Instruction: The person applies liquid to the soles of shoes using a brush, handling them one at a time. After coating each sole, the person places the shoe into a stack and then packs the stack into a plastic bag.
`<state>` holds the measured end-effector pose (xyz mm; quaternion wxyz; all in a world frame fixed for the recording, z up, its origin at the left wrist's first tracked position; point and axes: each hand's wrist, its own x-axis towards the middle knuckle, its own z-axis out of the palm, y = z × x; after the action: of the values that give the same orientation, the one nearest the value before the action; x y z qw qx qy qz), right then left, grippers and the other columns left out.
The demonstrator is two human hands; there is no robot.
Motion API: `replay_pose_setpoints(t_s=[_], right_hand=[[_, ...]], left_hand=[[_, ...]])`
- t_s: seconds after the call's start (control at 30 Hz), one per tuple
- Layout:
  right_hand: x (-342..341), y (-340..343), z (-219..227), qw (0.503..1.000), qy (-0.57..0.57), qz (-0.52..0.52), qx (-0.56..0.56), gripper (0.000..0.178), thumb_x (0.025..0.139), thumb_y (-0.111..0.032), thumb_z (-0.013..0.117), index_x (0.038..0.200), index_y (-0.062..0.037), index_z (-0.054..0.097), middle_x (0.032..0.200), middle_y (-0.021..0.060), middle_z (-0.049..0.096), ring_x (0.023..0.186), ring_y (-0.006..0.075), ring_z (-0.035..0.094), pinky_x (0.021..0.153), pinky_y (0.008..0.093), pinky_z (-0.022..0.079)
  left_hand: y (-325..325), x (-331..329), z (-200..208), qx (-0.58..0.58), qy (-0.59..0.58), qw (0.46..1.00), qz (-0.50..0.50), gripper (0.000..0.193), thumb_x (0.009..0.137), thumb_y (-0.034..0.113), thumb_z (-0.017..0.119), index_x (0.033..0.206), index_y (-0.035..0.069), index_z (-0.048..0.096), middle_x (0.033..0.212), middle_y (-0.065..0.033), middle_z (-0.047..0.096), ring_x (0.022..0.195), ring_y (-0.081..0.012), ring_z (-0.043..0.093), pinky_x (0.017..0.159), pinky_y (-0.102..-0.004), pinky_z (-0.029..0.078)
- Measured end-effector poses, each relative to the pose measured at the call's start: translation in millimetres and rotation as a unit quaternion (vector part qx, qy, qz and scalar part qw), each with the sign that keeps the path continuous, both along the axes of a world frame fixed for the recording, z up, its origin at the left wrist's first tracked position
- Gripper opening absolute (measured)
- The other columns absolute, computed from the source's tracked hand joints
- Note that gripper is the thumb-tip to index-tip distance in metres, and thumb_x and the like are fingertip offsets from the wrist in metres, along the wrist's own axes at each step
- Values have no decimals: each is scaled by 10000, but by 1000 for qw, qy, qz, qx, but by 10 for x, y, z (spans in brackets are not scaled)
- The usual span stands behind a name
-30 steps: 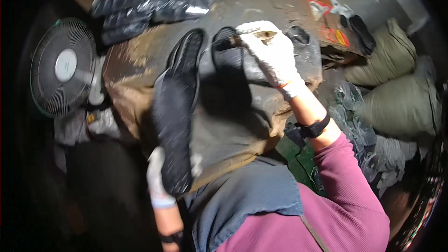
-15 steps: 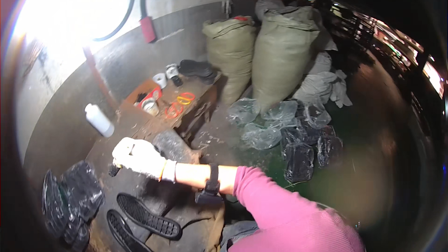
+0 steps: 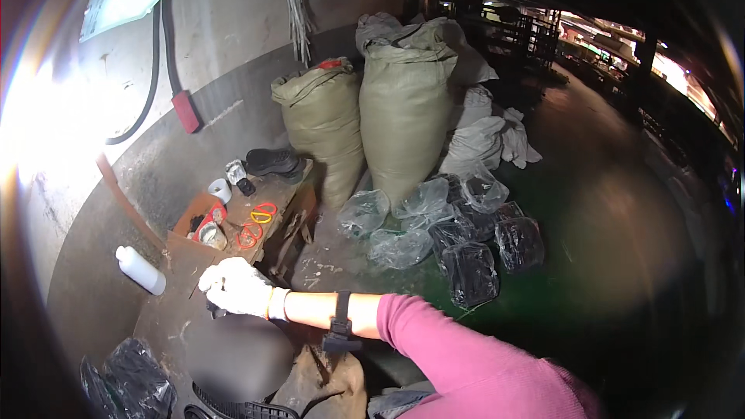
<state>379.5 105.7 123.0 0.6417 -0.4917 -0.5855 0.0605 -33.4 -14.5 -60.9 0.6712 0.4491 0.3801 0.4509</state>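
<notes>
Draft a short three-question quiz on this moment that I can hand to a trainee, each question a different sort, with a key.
1. True or false: the white-gloved right hand is the person's only hand in view.
2. Multiple choice: what stands just behind the crumpled clear plastic bags on the floor?
A) a wicker chair
B) a bulging olive-green woven sack
C) a wooden ladder
3. Fill in: the cylindrical white plastic bottle is on the picture's ____ side of the hand.

Key: 1. True; 2. B; 3. left.
</notes>
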Motion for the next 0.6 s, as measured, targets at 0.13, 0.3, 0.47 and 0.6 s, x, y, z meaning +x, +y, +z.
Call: replay_pose_setpoints(t_s=[0.13, 0.3, 0.47, 0.6], right_hand=[[154, 290, -237, 990, -106, -84, 35, 82, 833, -171, 663, 790, -128, 718, 773, 93, 724, 684, 352, 654, 686, 435, 539], [105, 470, -364, 961, -230, -154, 12, 165, 841, -198, 654, 689, -139, 630, 623, 108, 631, 608, 361, 600, 661, 482, 473], [1, 507, -458, 940, -317, -124, -7, 159, 835, -243, 672, 706, -152, 652, 650, 100, 653, 686, 342, 638, 717, 480, 466], [121, 560, -603, 918, -386, -64, -63, 131, 844, -299, 670, 794, -183, 705, 726, 54, 672, 805, 277, 656, 850, 424, 440]], left_hand=[[103, 968, 377, 81, 203, 970, 103, 438, 1010, 144, 680, 1348, -121, 594, 1319, -248, 666, 1129, -273, 671, 924, -391, 589], [215, 1039, 58, 28, 266, 941, 209, 481, 995, 248, 705, 1188, -186, 626, 1104, -255, 728, 908, -305, 722, 783, -398, 618], [159, 810, 453, -142, 73, 975, 153, 387, 1009, 191, 680, 1215, -135, 645, 1148, -215, 715, 987, -310, 697, 832, -443, 602], [111, 677, 665, -221, -97, 959, 149, 361, 1003, 183, 666, 1257, -73, 656, 1166, -165, 703, 1047, -321, 668, 885, -487, 579]])
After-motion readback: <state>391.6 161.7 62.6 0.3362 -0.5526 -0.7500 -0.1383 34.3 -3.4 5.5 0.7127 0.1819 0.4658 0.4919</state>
